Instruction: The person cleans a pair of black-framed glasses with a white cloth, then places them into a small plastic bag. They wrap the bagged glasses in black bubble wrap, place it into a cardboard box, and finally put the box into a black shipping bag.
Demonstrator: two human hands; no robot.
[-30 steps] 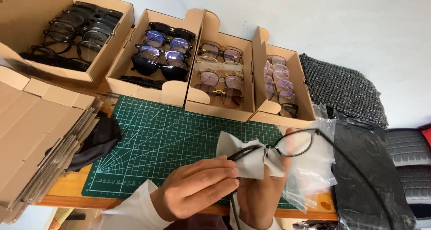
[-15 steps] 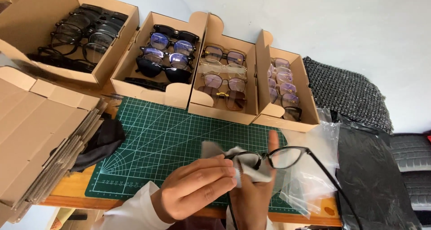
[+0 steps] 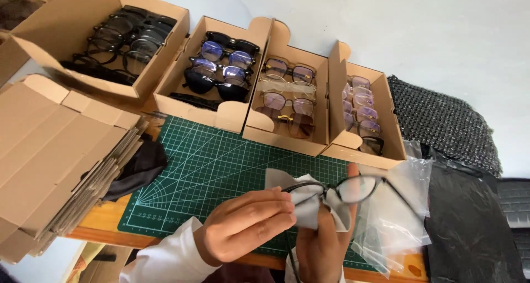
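Over the green cutting mat (image 3: 210,167) I hold a pair of black-framed glasses (image 3: 359,188). My left hand (image 3: 248,230) pinches a grey cleaning cloth (image 3: 298,197) around one lens. From below, my right hand (image 3: 326,244) grips the frame, with a fingertip up behind the other lens. The glasses' arms hang down between my hands.
Four open cardboard boxes of glasses (image 3: 232,73) line the back of the mat. A stack of flat cardboard (image 3: 49,156) and a black cloth (image 3: 138,170) lie at the left. Clear plastic bags (image 3: 403,217), black plastic sheet (image 3: 469,228) and a dark knitted fabric (image 3: 441,123) are at the right.
The cloth has shifted along the frame as my left hand rubs the lens. The glasses sit slightly higher and the view has tilted a little.
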